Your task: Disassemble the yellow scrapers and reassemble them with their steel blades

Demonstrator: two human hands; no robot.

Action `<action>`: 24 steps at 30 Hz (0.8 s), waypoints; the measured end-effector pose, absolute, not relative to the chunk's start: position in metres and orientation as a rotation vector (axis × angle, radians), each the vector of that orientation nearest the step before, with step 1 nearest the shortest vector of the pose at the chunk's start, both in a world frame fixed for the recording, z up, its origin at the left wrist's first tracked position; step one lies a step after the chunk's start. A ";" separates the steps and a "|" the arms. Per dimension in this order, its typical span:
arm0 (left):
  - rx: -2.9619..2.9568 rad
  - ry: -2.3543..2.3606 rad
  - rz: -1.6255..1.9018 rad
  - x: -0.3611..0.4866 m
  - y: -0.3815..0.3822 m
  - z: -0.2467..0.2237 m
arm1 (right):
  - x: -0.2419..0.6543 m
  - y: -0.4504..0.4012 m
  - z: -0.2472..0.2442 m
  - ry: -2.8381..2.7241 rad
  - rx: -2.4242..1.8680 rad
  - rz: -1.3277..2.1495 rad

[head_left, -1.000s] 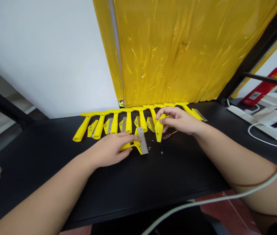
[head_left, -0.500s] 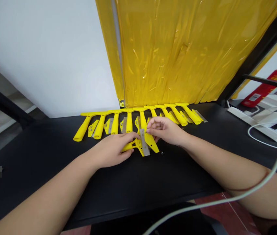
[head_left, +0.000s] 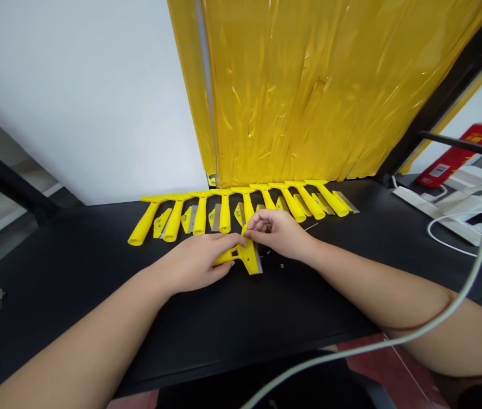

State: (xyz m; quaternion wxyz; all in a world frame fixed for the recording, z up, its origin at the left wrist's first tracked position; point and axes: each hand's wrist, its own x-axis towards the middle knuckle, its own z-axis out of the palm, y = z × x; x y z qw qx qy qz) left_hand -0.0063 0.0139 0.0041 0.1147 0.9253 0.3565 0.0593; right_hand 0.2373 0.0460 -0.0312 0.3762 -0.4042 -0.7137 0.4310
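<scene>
From the head view, the left hand (head_left: 194, 261) curls closed over the handle of a yellow scraper (head_left: 247, 257) lying on the black surface (head_left: 232, 335). The right hand (head_left: 277, 232) pinches the scraper's head. Behind stands a row of yellow scrapers (head_left: 224, 213); a small screw (head_left: 282, 265) lies just beside.

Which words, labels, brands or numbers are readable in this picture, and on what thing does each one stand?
White label on the red box: too small to read.
Yellow marking on the red box: too blurred to read.
Yellow scrapers: no lettering shows.
No word, brand or number can be read.
</scene>
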 end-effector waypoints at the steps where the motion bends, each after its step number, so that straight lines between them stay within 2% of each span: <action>1: 2.719 1.019 0.180 -0.007 0.014 0.004 | 0.237 0.045 -0.031 -1.835 -1.032 1.091; 8: 2.725 0.930 0.214 -0.007 0.015 0.004 | 0.238 0.039 -0.019 -1.980 -1.046 0.731; 10: 2.717 0.935 0.221 -0.007 0.015 0.005 | 0.242 0.041 -0.017 -1.962 -1.052 0.726; 13: 2.708 0.949 0.237 -0.007 0.014 0.006 | 0.248 0.045 -0.019 -1.894 -1.066 0.852; 19: 2.737 0.963 0.277 -0.008 0.013 0.005 | 0.253 0.048 -0.023 -1.708 -1.075 1.342; 24: 2.820 0.924 0.306 -0.008 0.012 0.006 | 0.252 0.046 -0.025 -1.648 -0.982 1.535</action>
